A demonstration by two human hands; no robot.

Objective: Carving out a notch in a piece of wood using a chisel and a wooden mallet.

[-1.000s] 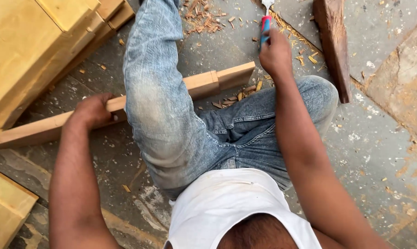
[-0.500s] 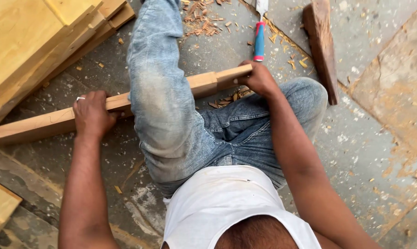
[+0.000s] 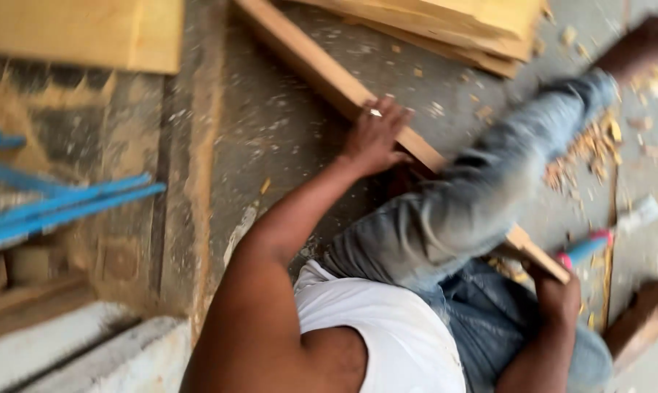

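Grey stone flooring, littered with wood chips (image 3: 598,145), is stretching under a person sitting with one denim-clad leg (image 3: 474,196) lying across a long wooden batten (image 3: 321,69). Their left hand (image 3: 376,138) is pressing down on the batten, fingers curled over its edge. Their right hand (image 3: 558,295) is gripping the batten's near end, beside a red-and-blue-handled chisel (image 3: 605,233) lying on the floor to the right. Yellow boards (image 3: 445,22) are stacked far off. With everything blurring, the batten could twist free, since only leg weight is pinning its middle.
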